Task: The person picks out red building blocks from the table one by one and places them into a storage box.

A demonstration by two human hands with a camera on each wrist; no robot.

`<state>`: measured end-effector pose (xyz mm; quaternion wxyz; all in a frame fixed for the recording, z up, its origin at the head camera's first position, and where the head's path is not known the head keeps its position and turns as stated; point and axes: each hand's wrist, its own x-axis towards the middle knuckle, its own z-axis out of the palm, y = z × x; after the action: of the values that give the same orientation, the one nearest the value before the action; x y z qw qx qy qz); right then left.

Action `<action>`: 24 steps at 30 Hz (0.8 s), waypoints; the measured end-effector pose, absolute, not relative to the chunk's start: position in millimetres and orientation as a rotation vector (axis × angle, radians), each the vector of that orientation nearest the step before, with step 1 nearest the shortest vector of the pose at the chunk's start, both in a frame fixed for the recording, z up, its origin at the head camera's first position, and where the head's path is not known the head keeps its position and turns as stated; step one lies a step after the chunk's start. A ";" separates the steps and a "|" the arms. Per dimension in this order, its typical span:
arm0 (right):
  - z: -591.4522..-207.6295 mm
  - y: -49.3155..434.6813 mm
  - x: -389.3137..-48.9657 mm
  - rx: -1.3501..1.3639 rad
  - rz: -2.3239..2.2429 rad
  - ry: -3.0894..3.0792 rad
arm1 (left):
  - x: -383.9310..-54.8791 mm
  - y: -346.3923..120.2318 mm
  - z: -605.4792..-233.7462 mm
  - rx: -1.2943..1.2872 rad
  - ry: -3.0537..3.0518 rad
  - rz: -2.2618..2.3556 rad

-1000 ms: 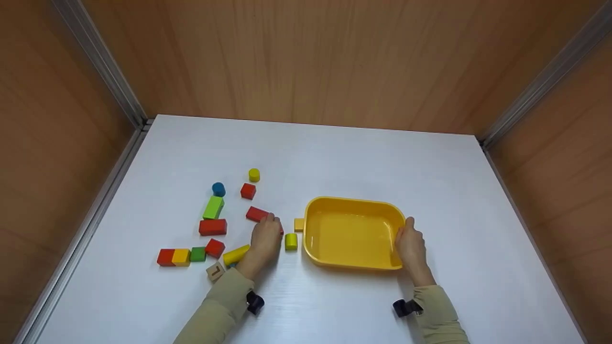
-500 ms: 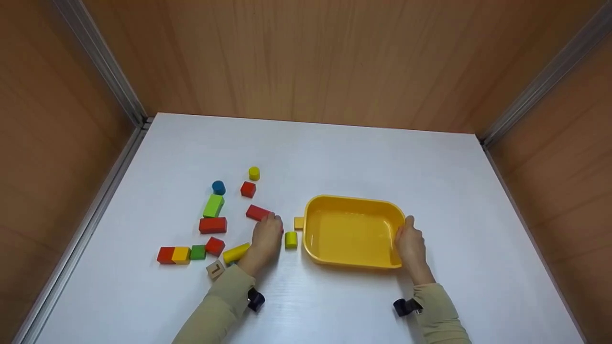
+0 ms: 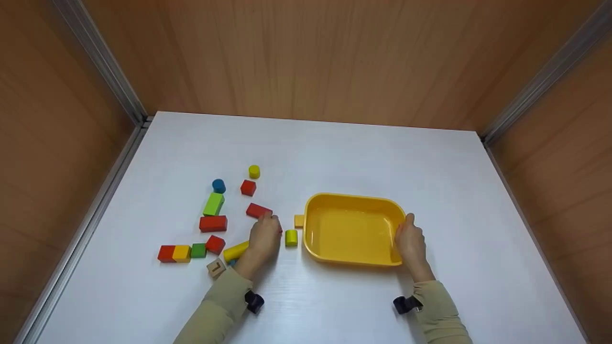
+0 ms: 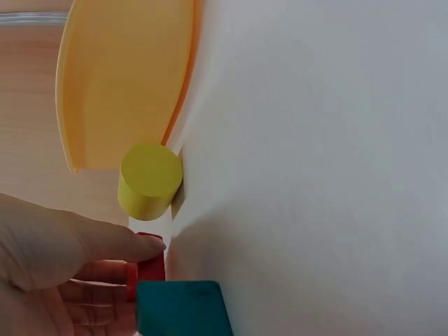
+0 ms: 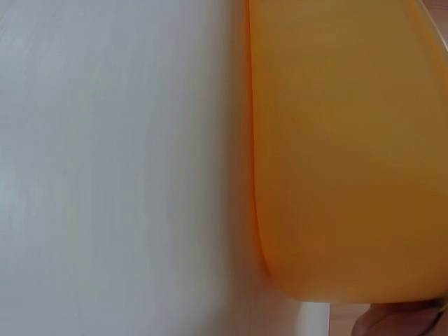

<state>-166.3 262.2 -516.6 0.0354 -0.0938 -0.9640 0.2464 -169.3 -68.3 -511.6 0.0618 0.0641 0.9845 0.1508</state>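
My left hand (image 3: 264, 236) is low over the table among the toy blocks. In the left wrist view its thumb and fingers pinch a small red block (image 4: 151, 266). A teal block (image 4: 183, 308) lies close by, nearer that camera. Just beyond the fingers stands a yellow cylinder block (image 3: 291, 238). Another red block (image 3: 258, 210) lies at the far side of the hand, partly covered by the fingers. My right hand (image 3: 412, 243) grips the right end of a yellow plastic tub (image 3: 354, 263); its thumb is over the rim. The tub's inside shows no blocks.
Several blocks lie to the left, among them a light green one (image 3: 213, 204), a blue cylinder (image 3: 218, 186) and a wooden letter cube (image 3: 216, 268). A yellow-orange block (image 3: 299, 220) sits against the tub's left wall. Wooden panels (image 3: 306, 57) enclose the white table (image 3: 334, 148).
The whole head view has shifted up slightly. Both hands stay almost in place, the left at the red block and the right on the tub.
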 end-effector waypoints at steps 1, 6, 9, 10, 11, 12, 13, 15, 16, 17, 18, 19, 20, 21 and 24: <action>-516.7 262.1 -166.1 -0.279 0.749 -2.959 | -168.3 -68.2 -510.5 0.190 2.983 0.461; -517.2 262.7 -166.3 -0.290 0.747 -2.953 | -162.1 -66.5 -503.5 0.170 2.988 0.498; -516.7 262.8 -165.9 -0.319 0.775 -2.968 | -158.1 -64.6 -499.1 0.159 2.994 0.508; -516.4 262.6 -165.9 -0.331 0.784 -2.974 | -157.0 -63.7 -497.6 0.159 2.998 0.511; -516.1 262.6 -165.9 -0.340 0.787 -2.980 | -155.8 -62.8 -495.9 0.160 3.004 0.522; -515.8 262.5 -165.7 -0.348 0.789 -2.983 | -154.7 -61.9 -494.5 0.171 3.021 0.528; -516.1 262.7 -165.6 -0.350 0.788 -2.983 | -153.5 -61.0 -492.8 0.185 3.038 0.532; -516.1 263.1 -165.4 -0.342 0.773 -2.977 | -150.8 -58.9 -489.4 0.220 3.075 0.549; -516.1 263.3 -165.2 -0.335 0.767 -2.973 | -149.4 -57.6 -487.5 0.237 3.093 0.560; -516.1 263.5 -165.2 -0.327 0.759 -2.967 | -147.9 -56.1 -485.4 0.250 3.108 0.571; -516.2 263.6 -165.1 -0.320 0.756 -2.963 | -146.3 -54.6 -483.2 0.261 3.120 0.577; -516.3 263.8 -165.1 -0.314 0.753 -2.960 | -144.7 -52.9 -481.2 0.269 3.129 0.588; -516.1 263.7 -165.0 -0.313 0.756 -2.960 | -143.1 -51.2 -479.3 0.280 3.143 0.600; -516.5 263.8 -165.1 -0.314 0.761 -2.958 | -141.5 -49.4 -477.3 0.285 3.152 0.605; -517.2 263.5 -165.2 -0.316 0.774 -2.958 | -136.9 -44.0 -472.0 0.305 3.161 0.611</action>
<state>-165.2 263.5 -517.2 0.0338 -0.1028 -0.9617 0.2517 -136.9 -44.0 -472.0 -0.0462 0.0942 0.9764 0.1889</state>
